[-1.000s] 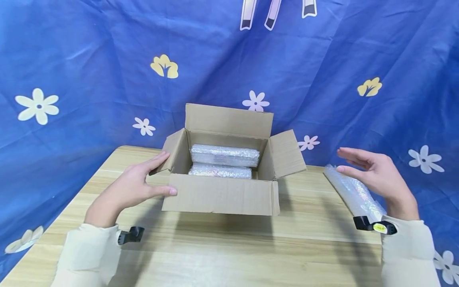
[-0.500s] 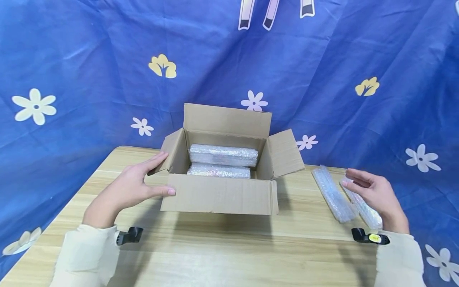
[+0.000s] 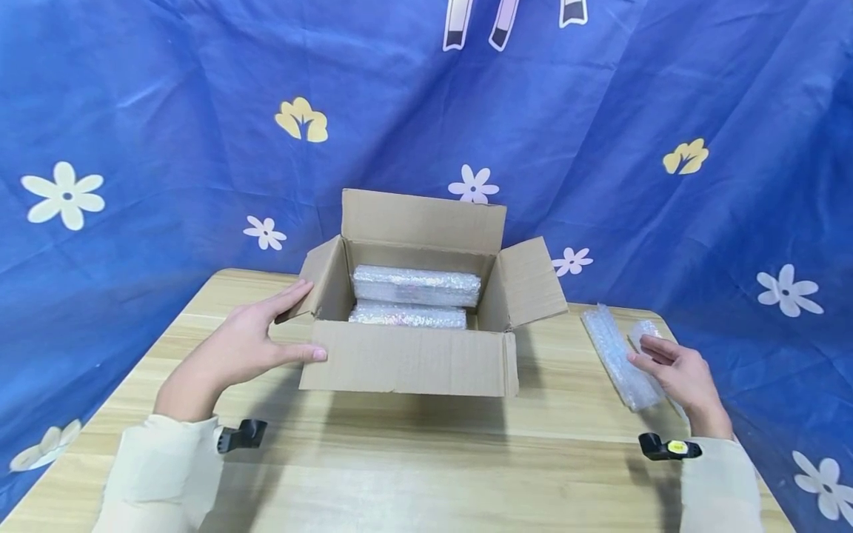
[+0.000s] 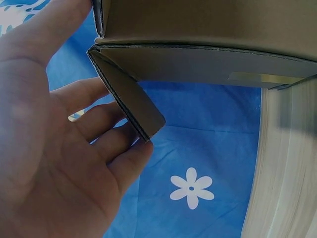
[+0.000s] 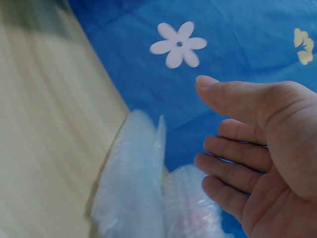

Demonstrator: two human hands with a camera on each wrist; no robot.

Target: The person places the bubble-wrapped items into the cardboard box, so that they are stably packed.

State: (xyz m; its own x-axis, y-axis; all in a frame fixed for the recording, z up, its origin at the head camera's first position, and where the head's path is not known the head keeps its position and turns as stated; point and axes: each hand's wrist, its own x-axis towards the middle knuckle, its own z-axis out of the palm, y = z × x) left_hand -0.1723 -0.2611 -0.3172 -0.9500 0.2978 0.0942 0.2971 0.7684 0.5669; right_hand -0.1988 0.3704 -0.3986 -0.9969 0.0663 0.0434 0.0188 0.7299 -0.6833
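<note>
An uncovered cardboard box [image 3: 406,363] stands with its flaps spread. Inside lie two bubble-wrapped packages, a rear package [image 3: 416,285] above and behind a front package [image 3: 408,314]. My left hand [image 3: 236,348] spans the box's left front corner, its fingers against the left flap [image 4: 130,94] and its thumb at the front flap. Some left fingertips are hidden behind that flap. To the right, my right hand [image 3: 683,374] hovers with loosely bent fingers by two more bubble-wrapped packages, a left package [image 3: 620,359] and a right package [image 3: 643,329], which it partly covers.
The box and packages rest on a light wooden table [image 3: 426,474]. A blue cloth [image 3: 200,148] with flowers hangs behind the table. The right packages lie close to the table's right edge.
My right hand has moved down and left over the right packages. Those two packages, overlapping in one strip earlier, now lie apart side by side. The left hand and box have stayed.
</note>
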